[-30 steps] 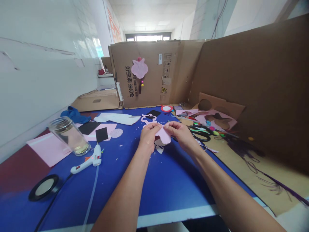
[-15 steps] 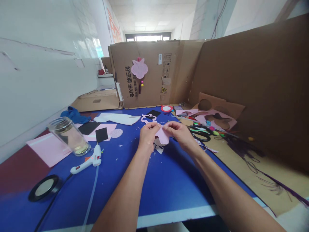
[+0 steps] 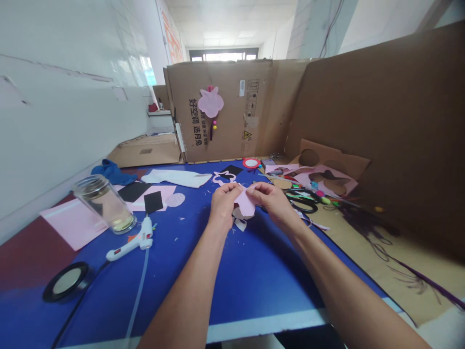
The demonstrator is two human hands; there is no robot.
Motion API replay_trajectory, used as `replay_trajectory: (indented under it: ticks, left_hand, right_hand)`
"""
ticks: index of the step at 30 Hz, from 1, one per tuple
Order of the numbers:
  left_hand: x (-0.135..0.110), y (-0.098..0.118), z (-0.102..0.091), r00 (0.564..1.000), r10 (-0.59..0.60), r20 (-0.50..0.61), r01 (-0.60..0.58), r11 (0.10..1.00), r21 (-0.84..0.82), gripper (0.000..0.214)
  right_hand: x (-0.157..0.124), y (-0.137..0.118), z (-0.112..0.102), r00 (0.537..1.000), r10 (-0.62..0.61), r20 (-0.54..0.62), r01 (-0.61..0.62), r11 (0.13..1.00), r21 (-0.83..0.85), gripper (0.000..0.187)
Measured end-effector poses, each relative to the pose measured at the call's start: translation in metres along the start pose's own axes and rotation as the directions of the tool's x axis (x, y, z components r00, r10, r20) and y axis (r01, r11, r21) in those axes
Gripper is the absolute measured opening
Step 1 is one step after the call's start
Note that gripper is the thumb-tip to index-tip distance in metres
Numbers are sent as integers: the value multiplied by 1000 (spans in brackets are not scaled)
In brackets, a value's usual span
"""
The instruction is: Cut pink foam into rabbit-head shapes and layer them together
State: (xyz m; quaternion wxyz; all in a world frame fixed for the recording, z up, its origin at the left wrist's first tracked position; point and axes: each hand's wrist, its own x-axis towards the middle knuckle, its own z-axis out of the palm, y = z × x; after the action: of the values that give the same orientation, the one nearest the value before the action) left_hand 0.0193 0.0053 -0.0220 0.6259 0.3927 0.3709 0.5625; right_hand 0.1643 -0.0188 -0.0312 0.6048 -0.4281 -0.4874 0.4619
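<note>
Item 1: pink cut piece (image 3: pixel 245 202), felt or foam (material hard to tell at this res.), curved edges, bent slightly, held just above blue tabletop (image 3: pixel 189 291), approx. mid-table.

Items 2-3: left hand (image 3: pixel 222 202) and right hand (image 3: pixel 271 201), both pinched shut on item 1, fingers clamped on it from either side, hands just apart.

Near table edge, left: black tape roll (image 3: pixel 66 281); white hot glue gun (image 3: pixel 136 245), on its side.

Container: 1 glass jar (image 3: pixel 104 206), threaded rim, pale yellowish liquid in bottom, beside pink sheet (image 3: pixel 74 223).

Mid-table: black square (image 3: pixel 153 201); pink outline cut-out (image 3: pixel 223 178), just beyond item 1; white strip (image 3: pixel 177 178); blue cloth (image 3: pixel 111 172).

Right: black-handled scissors (image 3: pixel 303 203), near right hand, among mixed craft scraps.

Far: cardboard sheet with round holes (image 3: pixel 308 157); cardboard box wall (image 3: pixel 218 82), pink flower ornament (image 3: pixel 210 103) hung on it.
</note>
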Motion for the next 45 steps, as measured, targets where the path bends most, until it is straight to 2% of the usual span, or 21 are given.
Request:
replay_trajectory:
  ticks: [13, 16, 18, 20, 22, 23, 24, 25, 27, 29, 31, 34, 36, 39, 45]
  left_hand:
    - [2, -3, -1, 999, 27, -17, -27, 999, 28, 27]
    - [4, -1, -3, 999, 37, -39, -36, 999, 29, 26]
    - [5, 2, -5, 997, 52, -58, -50, 998, 29, 26]
    - [7, 5, -7, 996, 63, -68, -62, 998, 26, 26]
    - [7, 8, -8, 993, 72, -89, -70, 997, 31, 27]
    - [7, 9, -9, 993, 74, -95, -72, 997, 30, 27]
    - [7, 9, -9, 993, 75, -95, -73, 997, 29, 27]
    - [7, 9, -9, 993, 73, -89, -71, 997, 28, 26]
    - [6, 8, -8, 995, 64, -72, -61, 997, 37, 25]
    - [5, 6, -7, 998, 42, -57, -37, 997, 73, 24]
    - [4, 4, -6, 999, 19, -36, -15, 994, 108, 24]
    - [3, 0, -6, 1000, -5, 3, 5, 993, 122, 23]
    - [2, -1, -5, 1000, -19, 25, 16, 994, 109, 22]
    - [1, -2, -3, 997, -46, 61, 43, 998, 48, 24]
    - [7, -7, -3, 993, -65, 99, 83, 979, -185, 35]
  right_hand:
    - [0, 1, 2, 1000, 15, 17, -15, 1000, -26, 39]
    - [2, 0, -3, 999, 28, 18, -26, 994, -105, 41]
    - [5, -2, -15, 1000, 5, 15, -1, 972, -235, 43]
    - [9, -5, -32, 997, -74, -21, 57, 890, -451, 40]
    - [12, -7, -48, 977, -190, -97, 64, 698, -713, 30]
    - [12, -8, -54, 967, -224, -117, 49, 621, -782, 25]
    - [13, -9, -58, 958, -256, -129, 49, 591, -805, 24]
    - [13, -10, -59, 954, -268, -136, 57, 606, -793, 24]
    - [12, -12, -54, 963, -236, -130, 88, 731, -677, 30]
    - [10, -14, -44, 985, -152, -81, 90, 859, -504, 38]
    - [7, -14, -33, 997, -82, -6, 73, 921, -382, 44]
    - [4, -10, -20, 996, 1, 90, 24, 963, -269, 53]
    - [3, -5, -15, 993, 33, 113, -8, 977, -213, 54]
    - [3, 0, -12, 992, 40, 119, -21, 987, -159, 53]
    - [3, -4, -10, 997, 29, 71, -27, 999, -38, 55]
